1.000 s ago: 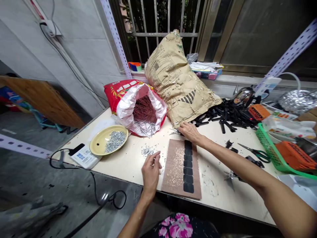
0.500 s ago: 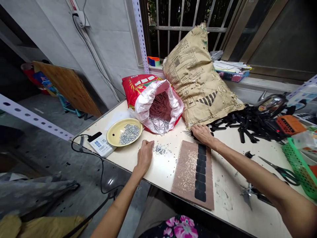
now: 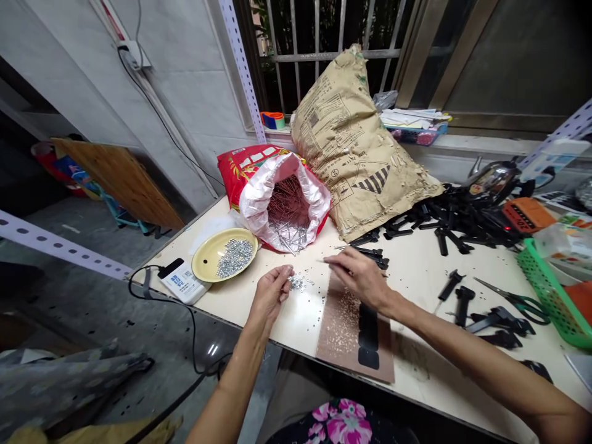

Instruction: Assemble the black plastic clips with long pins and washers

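My left hand (image 3: 272, 293) is closed in a pinch at the left of a small pile of tiny metal rings (image 3: 300, 282); what its fingertips hold is too small to make out. Above the brown board (image 3: 330, 357), my right hand (image 3: 363, 277) has its thumb and fingers pressed together, a thin pale tip showing at their end. The board bears a row of black rounded squares (image 3: 369, 338) and many scattered pale bits (image 3: 341, 317). Behind the right hand lie black parts with thin rods (image 3: 377, 254). A yellow dish (image 3: 200, 262) holds more small metal pieces.
A red sack (image 3: 231, 169) of metal rods lies open behind the dish, beside a large paper sack (image 3: 342, 123). Black plastic parts (image 3: 456, 216) are heaped at right, near scissors (image 3: 518, 299) and a green basket (image 3: 548, 302). A white power bank (image 3: 185, 283) sits left.
My right hand has come back from the thin rods near the paper sack, moving left and nearer over the board. My left hand has turned, its pinched fingertips now showing. The view has shifted right.
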Demonstrator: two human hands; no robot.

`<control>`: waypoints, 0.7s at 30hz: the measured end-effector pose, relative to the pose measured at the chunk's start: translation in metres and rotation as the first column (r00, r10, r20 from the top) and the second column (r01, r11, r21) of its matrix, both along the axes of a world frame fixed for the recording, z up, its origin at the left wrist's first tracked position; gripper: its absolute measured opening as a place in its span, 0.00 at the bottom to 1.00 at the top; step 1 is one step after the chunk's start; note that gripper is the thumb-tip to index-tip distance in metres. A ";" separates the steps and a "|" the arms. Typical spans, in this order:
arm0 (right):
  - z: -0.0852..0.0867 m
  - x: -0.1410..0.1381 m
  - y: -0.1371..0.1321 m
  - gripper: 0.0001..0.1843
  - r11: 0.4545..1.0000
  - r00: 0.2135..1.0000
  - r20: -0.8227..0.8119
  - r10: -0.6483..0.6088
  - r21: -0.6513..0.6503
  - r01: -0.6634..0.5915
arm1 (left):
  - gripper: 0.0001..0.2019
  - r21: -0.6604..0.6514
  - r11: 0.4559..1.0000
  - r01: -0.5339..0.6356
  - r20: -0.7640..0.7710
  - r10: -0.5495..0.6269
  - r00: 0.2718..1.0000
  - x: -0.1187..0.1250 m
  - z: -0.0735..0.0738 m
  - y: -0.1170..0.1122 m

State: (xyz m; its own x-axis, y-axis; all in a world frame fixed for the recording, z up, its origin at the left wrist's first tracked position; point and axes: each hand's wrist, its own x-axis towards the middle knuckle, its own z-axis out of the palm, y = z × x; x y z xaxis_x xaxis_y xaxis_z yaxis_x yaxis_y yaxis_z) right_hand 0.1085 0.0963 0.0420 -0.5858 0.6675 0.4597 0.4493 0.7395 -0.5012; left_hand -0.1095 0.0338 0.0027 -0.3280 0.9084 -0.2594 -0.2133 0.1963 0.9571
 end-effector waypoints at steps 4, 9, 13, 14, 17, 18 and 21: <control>0.001 -0.004 -0.024 0.13 0.999 1.000 0.003 -0.007 -0.034 0.007 | 0.18 0.019 0.996 0.093 0.353 -0.093 0.931 0.032 0.020 -0.005; 0.003 0.009 -0.027 0.11 0.996 0.993 0.079 -0.086 0.005 0.086 | 0.18 0.040 0.993 0.110 0.359 -0.118 0.926 0.055 0.027 -0.005; 0.003 0.019 -0.029 0.11 0.992 0.986 0.114 -0.120 0.058 0.114 | 0.17 0.062 0.992 0.110 0.283 -0.123 0.951 0.062 0.028 -0.006; 0.003 0.020 -0.030 0.11 0.991 0.984 0.127 -0.123 0.076 0.114 | 0.17 0.072 0.991 0.112 0.266 -0.127 0.955 0.063 0.028 -0.007; 0.002 0.023 -0.033 0.11 0.986 0.980 0.154 -0.127 0.125 0.108 | 0.17 0.084 0.989 0.123 0.233 -0.139 0.962 0.066 0.028 -0.007; 0.002 0.024 -0.035 0.11 0.985 0.980 0.151 -0.129 0.133 0.109 | 0.17 0.083 0.988 0.127 0.230 -0.143 0.963 0.067 0.029 -0.007; 0.001 0.026 -0.039 0.11 0.983 0.981 0.128 -0.143 0.132 0.126 | 0.17 0.078 0.987 0.139 0.225 -0.154 0.962 0.070 0.030 -0.006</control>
State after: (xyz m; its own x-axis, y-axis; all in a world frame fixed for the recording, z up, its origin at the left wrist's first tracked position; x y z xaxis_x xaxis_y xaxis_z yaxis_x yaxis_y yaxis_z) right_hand 0.1343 0.0577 0.0428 -0.5574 0.6879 0.4649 0.6065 0.7197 -0.3379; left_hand -0.0391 0.0281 0.0329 -0.1283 0.9584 -0.2550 -0.4014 0.1849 0.8970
